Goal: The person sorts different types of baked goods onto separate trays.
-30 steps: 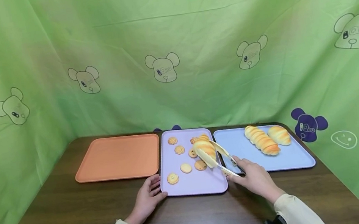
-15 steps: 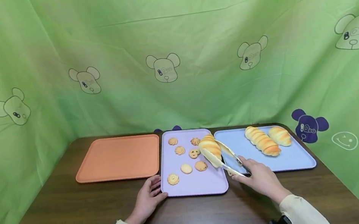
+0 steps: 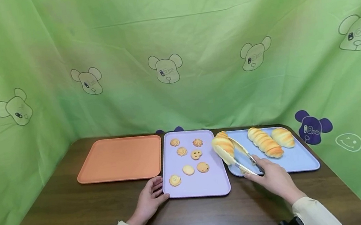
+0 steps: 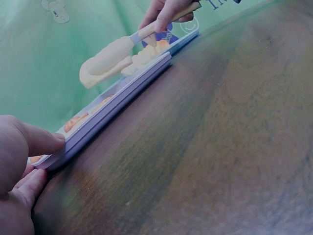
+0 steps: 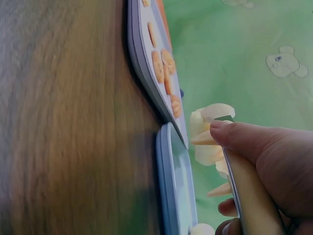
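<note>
My right hand [image 3: 274, 180] grips a pair of cream-coloured tongs [image 3: 243, 167], with the thumb along one arm in the right wrist view. Between the tong tips is a striped golden bread roll [image 3: 223, 143], held above the line where the purple and blue trays meet. The left wrist view shows the roll raised over the tray rim. My left hand [image 3: 147, 199] holds the near left corner of the purple tray [image 3: 208, 187], thumb and fingers at its rim. On that tray lie several cookies, among them a round plain one [image 3: 188, 170] and a chocolate-chip one [image 3: 203, 167].
The blue tray [image 3: 298, 161] on the right bears a long ridged bread [image 3: 265, 142] and a smaller bun [image 3: 282, 137]. An orange tray [image 3: 121, 159] lies to the left. All stand on a dark wooden table [image 3: 77, 219] before a green curtain [image 3: 213, 96].
The right hand has moved to the right with the tongs and bread roll, from over the cookies to the blue tray's left edge. The left hand stays at the purple tray's corner.
</note>
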### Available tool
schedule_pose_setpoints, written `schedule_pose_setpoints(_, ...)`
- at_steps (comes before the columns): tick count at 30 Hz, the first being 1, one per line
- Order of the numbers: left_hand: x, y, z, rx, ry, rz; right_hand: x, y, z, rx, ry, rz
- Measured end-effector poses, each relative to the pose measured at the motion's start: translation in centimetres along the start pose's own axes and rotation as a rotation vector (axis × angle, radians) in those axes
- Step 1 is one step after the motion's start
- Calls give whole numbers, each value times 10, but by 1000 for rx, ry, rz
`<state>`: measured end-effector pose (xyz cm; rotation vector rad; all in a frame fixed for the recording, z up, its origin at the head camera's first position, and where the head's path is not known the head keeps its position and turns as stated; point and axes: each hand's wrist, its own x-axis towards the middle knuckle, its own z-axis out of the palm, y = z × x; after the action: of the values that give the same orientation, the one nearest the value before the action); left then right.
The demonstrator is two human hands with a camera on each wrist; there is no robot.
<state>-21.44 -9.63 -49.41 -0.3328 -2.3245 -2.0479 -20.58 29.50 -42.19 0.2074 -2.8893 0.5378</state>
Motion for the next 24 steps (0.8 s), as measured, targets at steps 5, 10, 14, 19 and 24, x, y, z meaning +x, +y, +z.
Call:
schedule_pose_setpoints(5,1,-1,1,4,0,3,0,10,-4,-14,-4,28)
schedule_pose_setpoints(10,1,-1,1,7,3,-2,1,21,-6,-18,-28,52)
schedule_pose_setpoints(14,1,-2,1,6,1,-2,2,26,-9,-25,-41,67)
schedule_pose_setpoints(19,0,-2,0,2,2,-1,2,32,-12,-30,-45,74)
schedule_pose_setpoints(24,0,-1,1,4,4,-1,3,36,-15,-38,-44,67)
